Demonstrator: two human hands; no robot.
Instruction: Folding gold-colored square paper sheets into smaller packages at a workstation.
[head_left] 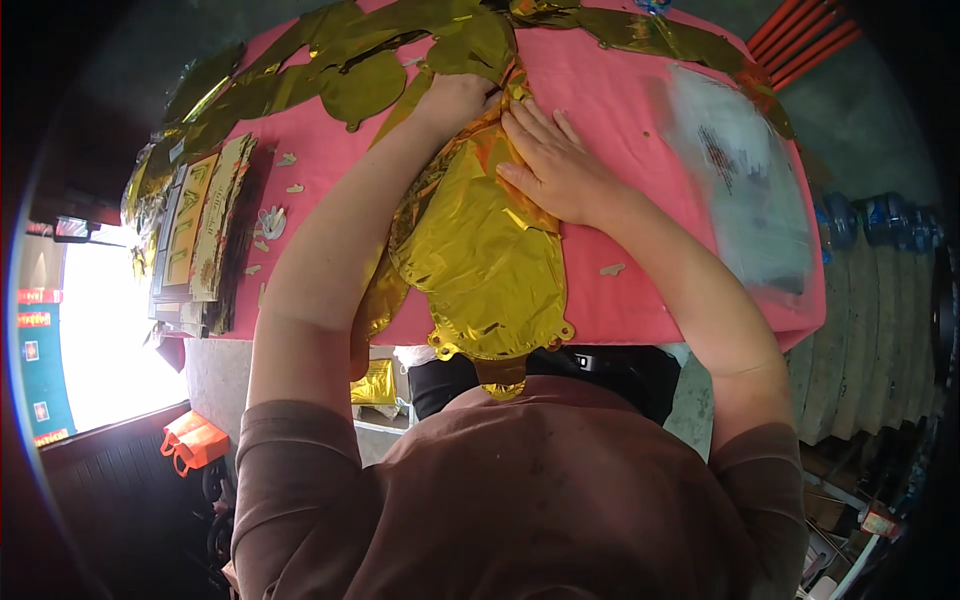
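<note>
While the gold foil balloon [480, 250] lies flat on the pink table [620, 100], its lower end hanging over the near edge, the right hand [550, 165] presses on it with fingers spread. The left hand [455, 100] is curled closed, gripping the foil's upper part. A stack of gold packets [200, 230] borders the left edge; a clear plastic bag [745, 185] lies right, bare cloth between.
</note>
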